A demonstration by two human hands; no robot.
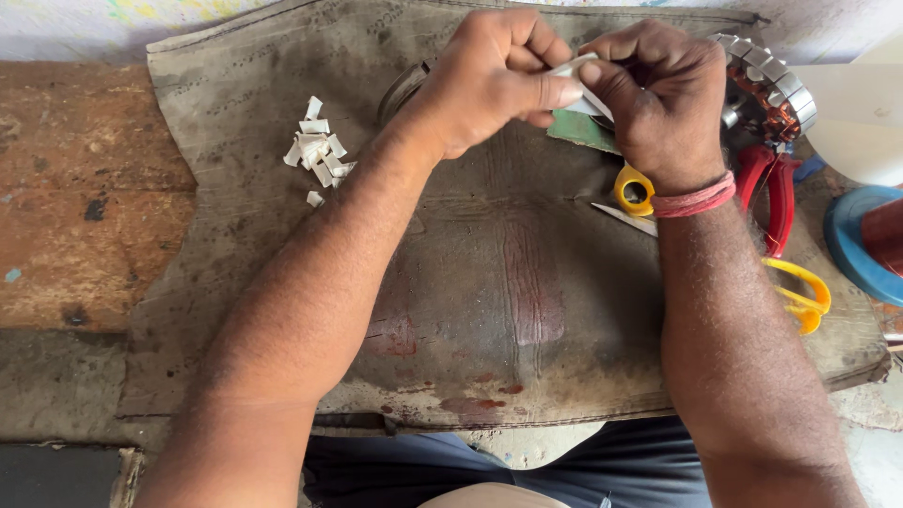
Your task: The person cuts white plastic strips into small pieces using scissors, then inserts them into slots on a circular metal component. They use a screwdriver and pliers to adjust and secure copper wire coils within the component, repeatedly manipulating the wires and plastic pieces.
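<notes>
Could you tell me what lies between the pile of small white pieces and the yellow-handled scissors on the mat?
In the head view, only the person's left forearm crosses the bare dark mat between the white pieces and the scissors.

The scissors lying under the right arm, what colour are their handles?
Yellow handles on the scissors, seen in the head view, partly hidden by the right forearm.

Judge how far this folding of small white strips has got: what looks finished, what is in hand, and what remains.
Done: a small pile of folded white paper pieces lies on the worn grey cloth mat. In hand: the left hand and right hand together pinch one white paper strip. Left: hard to tell; the yellow-handled scissors lie idle, and the round metal motor core sits behind the right hand, untouched.
</notes>
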